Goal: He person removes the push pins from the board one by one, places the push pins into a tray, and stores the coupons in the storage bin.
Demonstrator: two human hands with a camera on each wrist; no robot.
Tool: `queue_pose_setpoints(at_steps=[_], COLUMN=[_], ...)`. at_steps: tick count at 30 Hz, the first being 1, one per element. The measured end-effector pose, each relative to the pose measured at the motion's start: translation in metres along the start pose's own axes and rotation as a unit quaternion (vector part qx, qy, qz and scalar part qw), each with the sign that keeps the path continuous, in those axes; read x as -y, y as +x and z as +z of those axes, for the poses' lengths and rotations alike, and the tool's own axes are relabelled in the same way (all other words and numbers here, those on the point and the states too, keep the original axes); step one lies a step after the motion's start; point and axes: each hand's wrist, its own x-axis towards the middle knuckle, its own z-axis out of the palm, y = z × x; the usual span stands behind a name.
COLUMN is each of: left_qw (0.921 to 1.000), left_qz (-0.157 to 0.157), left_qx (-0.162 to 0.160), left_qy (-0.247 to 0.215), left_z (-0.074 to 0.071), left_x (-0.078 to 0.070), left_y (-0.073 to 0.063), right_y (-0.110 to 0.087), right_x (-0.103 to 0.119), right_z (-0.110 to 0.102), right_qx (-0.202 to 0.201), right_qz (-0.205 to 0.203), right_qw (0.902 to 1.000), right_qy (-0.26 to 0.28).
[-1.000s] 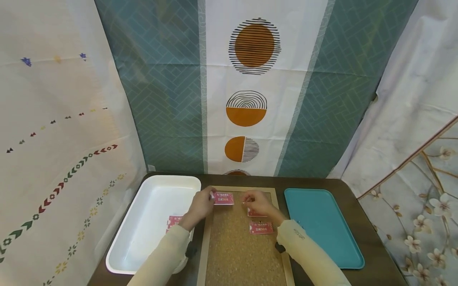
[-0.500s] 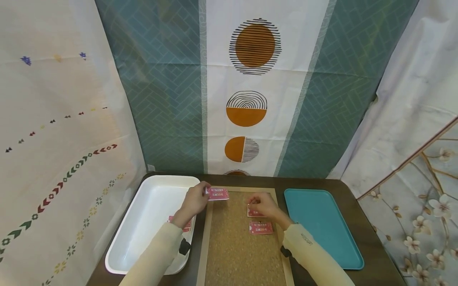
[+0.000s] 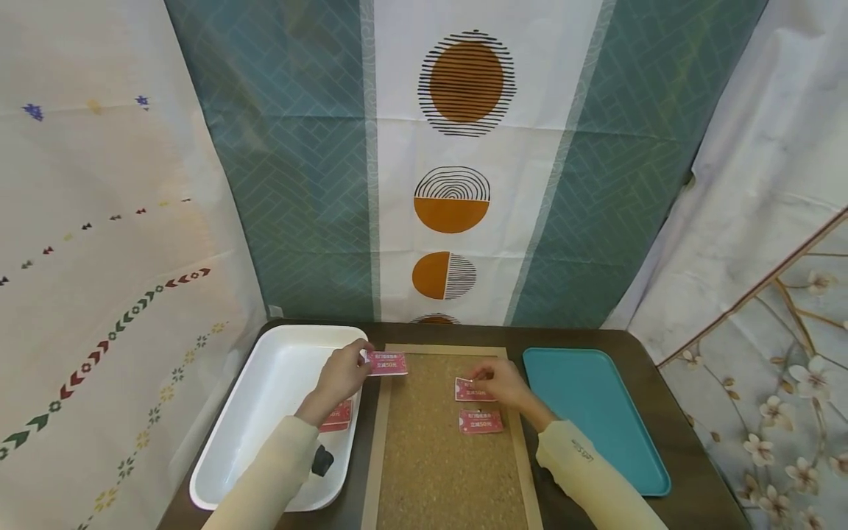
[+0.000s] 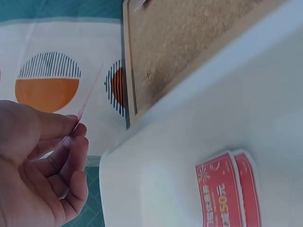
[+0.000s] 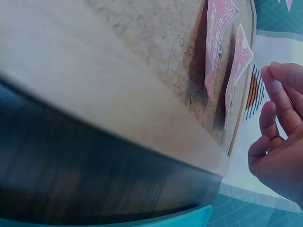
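My left hand (image 3: 344,372) pinches a pink printed coupon card (image 3: 387,364) between thumb and forefinger, above the corkboard's left edge. In the left wrist view that card (image 4: 90,97) shows nearly edge-on. My right hand (image 3: 502,381) is over the upper right of the board, partly in front of the upper coupon (image 3: 478,393). Its thumb and forefinger meet around a tiny pale pin-like thing, mostly hidden. Below lies a second coupon (image 3: 481,422) on the corkboard (image 3: 450,478). A small shiny pin shows on the nearer coupon (image 5: 215,42) in the right wrist view.
To the left stands a white tray (image 3: 265,397) holding a few pink coupons (image 4: 220,194). A teal tray (image 3: 589,412) lies to the right of the board. All rest on a dark table (image 3: 689,456), with patterned cloths hanging behind and at both sides.
My left hand has moved left with its coupon, from over the board toward the white tray. The right hand has shifted slightly right, uncovering more of the upper coupon.
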Motion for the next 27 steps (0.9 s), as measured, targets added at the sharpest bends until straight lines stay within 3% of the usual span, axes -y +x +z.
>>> queue_pose_setpoints(at_steps=[9,27], left_qw=[0.9997,0.9984], left_qz=[-0.012,-0.038], left_qx=[0.004,0.013], left_qy=[0.02,0.041], left_z=[-0.013,-0.03], left_x=[0.01,0.036], left_y=[-0.006,-0.016], right_y=[-0.005,-0.018], right_x=[-0.014,-0.024], right_z=[-0.002,-0.013], right_qx=[-0.012,-0.018], right_qz=[-0.017,-0.008], right_qw=[0.9997,0.9996], right_qy=[-0.014,0.02])
